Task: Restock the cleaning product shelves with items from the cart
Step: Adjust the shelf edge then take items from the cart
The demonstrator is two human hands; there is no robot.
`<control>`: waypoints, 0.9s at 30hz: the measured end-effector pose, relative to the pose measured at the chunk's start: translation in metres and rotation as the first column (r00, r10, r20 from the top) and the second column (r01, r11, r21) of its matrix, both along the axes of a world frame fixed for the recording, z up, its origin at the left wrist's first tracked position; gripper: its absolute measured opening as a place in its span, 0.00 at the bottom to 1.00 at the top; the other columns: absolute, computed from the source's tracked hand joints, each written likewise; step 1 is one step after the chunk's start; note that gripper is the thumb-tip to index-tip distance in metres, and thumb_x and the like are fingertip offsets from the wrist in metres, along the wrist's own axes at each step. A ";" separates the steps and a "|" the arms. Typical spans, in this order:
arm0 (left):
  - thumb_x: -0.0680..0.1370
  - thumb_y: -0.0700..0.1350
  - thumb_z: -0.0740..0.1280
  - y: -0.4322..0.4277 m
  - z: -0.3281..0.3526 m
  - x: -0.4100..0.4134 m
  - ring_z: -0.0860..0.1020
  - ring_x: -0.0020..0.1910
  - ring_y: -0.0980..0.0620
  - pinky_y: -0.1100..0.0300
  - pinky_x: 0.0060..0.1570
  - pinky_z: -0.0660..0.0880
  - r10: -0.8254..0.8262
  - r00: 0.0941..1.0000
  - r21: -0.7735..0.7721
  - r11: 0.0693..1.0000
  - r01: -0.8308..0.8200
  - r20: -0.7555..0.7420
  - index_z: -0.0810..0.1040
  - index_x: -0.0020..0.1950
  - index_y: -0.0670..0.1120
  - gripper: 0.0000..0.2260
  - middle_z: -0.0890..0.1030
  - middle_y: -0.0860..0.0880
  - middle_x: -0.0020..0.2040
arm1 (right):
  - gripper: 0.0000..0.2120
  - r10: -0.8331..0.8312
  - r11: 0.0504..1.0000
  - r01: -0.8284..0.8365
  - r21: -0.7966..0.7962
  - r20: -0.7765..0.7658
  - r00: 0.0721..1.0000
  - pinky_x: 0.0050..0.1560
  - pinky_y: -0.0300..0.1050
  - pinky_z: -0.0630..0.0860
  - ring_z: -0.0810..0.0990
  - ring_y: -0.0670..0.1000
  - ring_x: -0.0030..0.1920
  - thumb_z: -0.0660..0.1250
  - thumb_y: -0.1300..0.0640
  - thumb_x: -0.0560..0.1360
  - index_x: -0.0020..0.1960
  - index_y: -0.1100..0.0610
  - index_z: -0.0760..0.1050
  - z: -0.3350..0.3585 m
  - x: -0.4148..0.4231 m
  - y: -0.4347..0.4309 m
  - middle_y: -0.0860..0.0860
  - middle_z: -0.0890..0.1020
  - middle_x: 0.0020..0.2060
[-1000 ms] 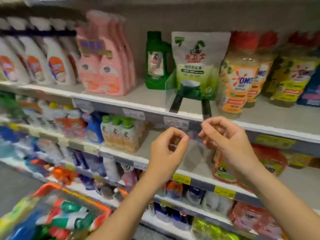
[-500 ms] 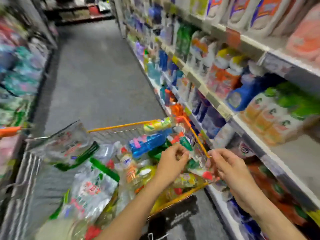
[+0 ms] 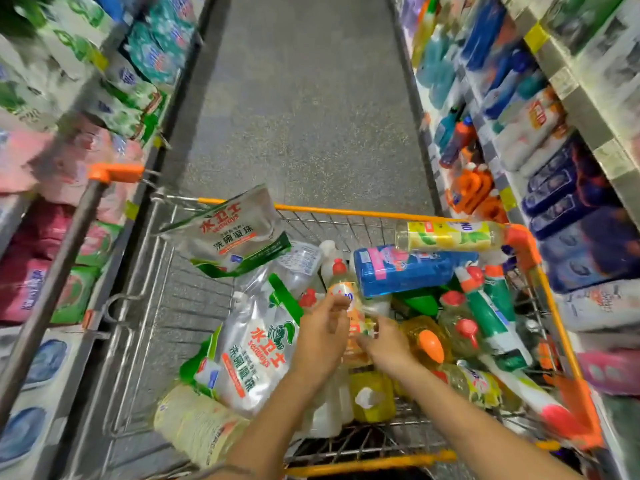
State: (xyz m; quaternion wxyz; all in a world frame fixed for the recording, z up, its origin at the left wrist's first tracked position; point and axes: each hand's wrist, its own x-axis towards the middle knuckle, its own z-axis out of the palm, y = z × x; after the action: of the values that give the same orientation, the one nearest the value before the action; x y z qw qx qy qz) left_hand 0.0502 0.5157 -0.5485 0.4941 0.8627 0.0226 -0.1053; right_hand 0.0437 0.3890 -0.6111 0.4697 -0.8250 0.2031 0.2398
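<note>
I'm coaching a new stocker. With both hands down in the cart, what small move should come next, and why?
Probably close both hands round the red-capped bottle and lift it straight up. The left hand and right hand flank it with fingers fairly straight, and it stands roughly upright in the cart.

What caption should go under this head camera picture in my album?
Left hand and right hand reach for a red-capped bottle in a full cart.

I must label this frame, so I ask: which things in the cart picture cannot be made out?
- Head view: red-capped bottle, lower part hidden by left hand and right hand; grip blurred.
- Head view: right shelves, motion blur, labels unreadable.
- Head view: cart, lower items hidden under top ones.
</note>
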 end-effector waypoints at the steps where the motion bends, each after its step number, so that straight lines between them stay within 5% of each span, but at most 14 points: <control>1: 0.78 0.35 0.63 0.007 -0.002 0.004 0.76 0.46 0.62 0.67 0.47 0.73 -0.050 0.994 0.081 0.996 0.042 0.097 0.79 0.53 0.44 0.09 0.79 0.51 0.47 | 0.22 0.021 0.999 -0.021 -0.037 -0.009 1.000 0.55 0.42 0.70 0.76 0.54 0.60 0.70 0.57 0.75 0.67 0.58 0.69 -0.007 0.006 0.003 0.55 0.77 0.61; 4: 0.77 0.42 0.59 0.024 -0.009 0.017 0.74 0.50 0.52 0.61 0.50 0.70 -0.202 0.956 0.278 0.950 0.139 0.214 0.79 0.54 0.42 0.12 0.79 0.47 0.49 | 0.24 0.067 0.997 -0.069 -0.040 -0.045 0.997 0.59 0.47 0.70 0.75 0.56 0.63 0.69 0.57 0.76 0.69 0.58 0.65 -0.027 0.019 0.009 0.55 0.75 0.63; 9: 0.75 0.48 0.54 0.039 -0.015 0.021 0.76 0.51 0.47 0.53 0.51 0.74 -0.291 0.945 0.355 0.908 0.222 0.152 0.78 0.55 0.42 0.18 0.78 0.46 0.51 | 0.26 -0.022 1.000 0.022 0.000 -0.100 0.995 0.53 0.45 0.72 0.77 0.56 0.58 0.73 0.55 0.73 0.66 0.59 0.66 -0.051 0.024 0.019 0.56 0.78 0.60; 14: 0.76 0.47 0.55 0.036 -0.016 0.029 0.76 0.52 0.48 0.50 0.51 0.75 -0.335 0.939 0.372 0.884 0.284 0.078 0.78 0.55 0.45 0.15 0.77 0.48 0.53 | 0.30 0.033 0.959 -0.078 -0.274 -0.165 0.986 0.58 0.52 0.73 0.75 0.59 0.59 0.75 0.45 0.70 0.64 0.58 0.67 -0.060 0.036 0.029 0.57 0.77 0.59; 17: 0.76 0.50 0.54 0.037 -0.017 0.031 0.74 0.53 0.49 0.53 0.51 0.74 -0.318 0.947 0.349 0.894 0.281 0.053 0.78 0.56 0.45 0.17 0.77 0.49 0.54 | 0.30 0.029 0.947 -0.089 -0.310 -0.192 0.981 0.60 0.54 0.72 0.75 0.60 0.60 0.75 0.45 0.69 0.63 0.57 0.67 -0.058 0.038 0.031 0.57 0.78 0.59; 23: 0.77 0.37 0.62 0.039 -0.015 0.031 0.75 0.50 0.59 0.67 0.52 0.72 -0.103 0.965 0.126 0.989 0.073 0.242 0.79 0.53 0.44 0.09 0.77 0.52 0.49 | 0.23 -0.068 0.995 0.079 0.059 -0.176 0.982 0.54 0.50 0.79 0.80 0.52 0.53 0.75 0.54 0.70 0.62 0.54 0.72 -0.021 0.024 0.009 0.51 0.81 0.53; 27: 0.78 0.37 0.67 0.032 0.003 0.030 0.77 0.50 0.63 0.73 0.47 0.72 0.085 0.985 -0.078 0.994 -0.074 0.153 0.76 0.55 0.51 0.10 0.78 0.51 0.52 | 0.22 -0.084 0.934 0.116 0.339 -0.110 0.990 0.53 0.50 0.80 0.82 0.48 0.51 0.76 0.57 0.70 0.61 0.51 0.73 0.029 0.001 -0.012 0.50 0.83 0.53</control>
State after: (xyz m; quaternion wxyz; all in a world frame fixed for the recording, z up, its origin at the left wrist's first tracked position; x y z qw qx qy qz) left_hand 0.0806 0.5476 -0.5457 0.5288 0.8484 0.0145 -0.0184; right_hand 0.0447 0.3768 -0.5816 0.6083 -0.7066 0.2214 0.2857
